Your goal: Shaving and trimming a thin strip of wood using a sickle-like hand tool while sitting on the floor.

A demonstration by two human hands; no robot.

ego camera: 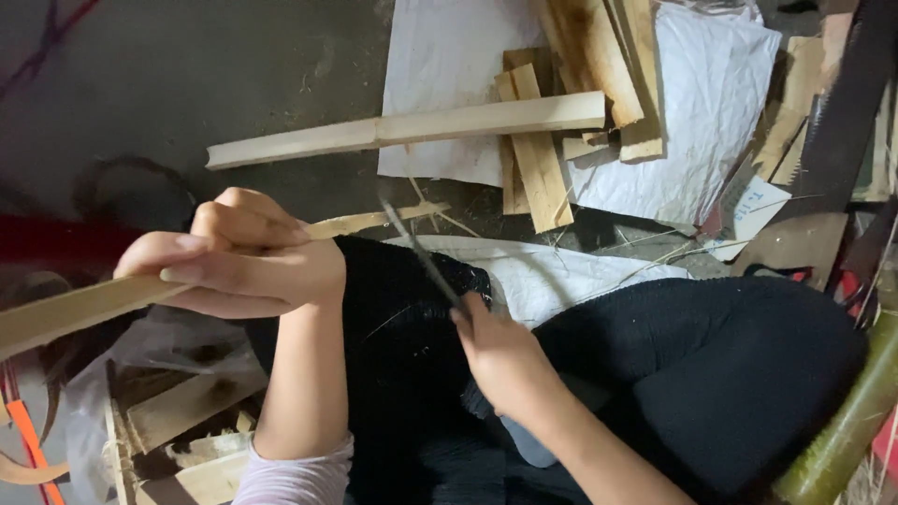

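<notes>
**Blade close to the gripping hand**

Right hand (505, 360) is closed around the handle of a thin dark blade (421, 252), tip angled up toward the bamboo strip (94, 304). Left hand (238, 257) is curled tight on that strip, which lies across a dark-clothed knee (402, 327). Risks: the blade slipping toward fingers or leg, or the strip twisting. Beyond, on the floor, a long split slat (402, 128) and offcuts on white sheets (449, 56).

Bamboo strip (75, 313) runs off frame's left edge; far end partly hidden behind left hand (238, 257). Blade (421, 252) is motion-blurred, its handle hidden inside right hand (500, 360). Green bamboo pole (842, 430) cut off at bottom-right corner. Print on paper scrap (753, 210) too small to read.
</notes>
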